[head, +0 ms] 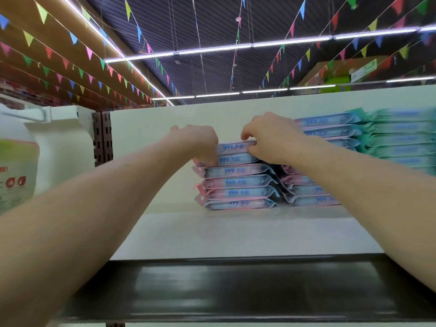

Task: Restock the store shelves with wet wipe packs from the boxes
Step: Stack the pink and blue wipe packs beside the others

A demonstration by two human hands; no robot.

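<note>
Our left hand (198, 142) and right hand (271, 138) grip the top wipe packs (236, 152), seemingly two, atop the stack (238, 185) on the shelf (236, 232).

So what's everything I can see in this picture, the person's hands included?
front stack: six packs, pink and blue, middle of the shelf
top packs: two of those six, held at both ends
neighbouring stack: pink and blue, right of it, partly hidden by an arm, count unclear
teal packs: one blurred stack, far right
shelf: one, white, black front edge
jug: one, white, labelled, far left
pennant strings: many, multicoloured, overhead
light strips: several, white, ceiling
left hand: grips the top packs' left end
right hand: grips their right end
</note>
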